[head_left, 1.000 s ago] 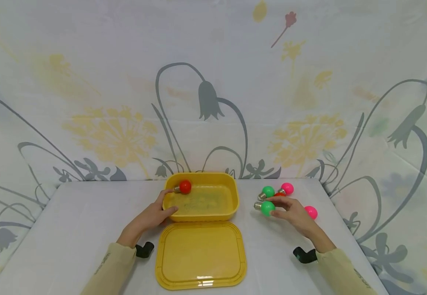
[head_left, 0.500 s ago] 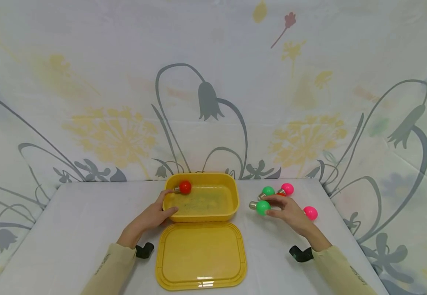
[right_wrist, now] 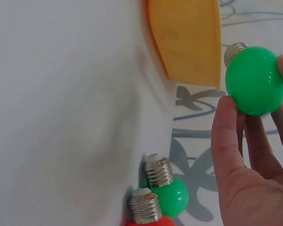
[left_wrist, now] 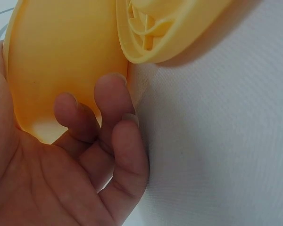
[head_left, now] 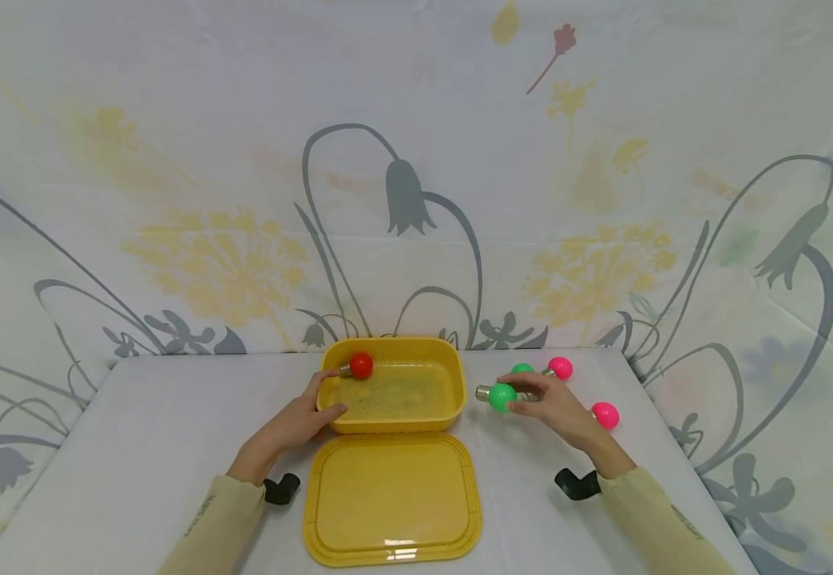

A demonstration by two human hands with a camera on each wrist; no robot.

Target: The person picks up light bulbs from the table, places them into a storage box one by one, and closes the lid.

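My right hand (head_left: 551, 406) holds a green light bulb (head_left: 501, 397) between thumb and fingers, its metal screw base pointing left. In the right wrist view the bulb (right_wrist: 255, 81) is raised above the tabletop, right of the yellow box's wall (right_wrist: 186, 42). The left hand (head_left: 299, 417) grips the left side of the yellow plastic box (head_left: 396, 426), thumb over the rim and other fingers outside. In the left wrist view those curled fingers (left_wrist: 127, 150) lie by the box's outer wall (left_wrist: 61, 52). A red bulb (head_left: 362, 366) lies inside the box at its back left.
A yellow lid (head_left: 392, 497) lies flat in front of the box. Behind the right hand are another green bulb (head_left: 522, 368) and a pink bulb (head_left: 561, 367); a second pink bulb (head_left: 606, 414) lies farther right. A red bulb (right_wrist: 151, 223) shows in the right wrist view.
My right hand has moved left with the green bulb, bringing it closer to the box. The left hand has stayed on the box's left side.
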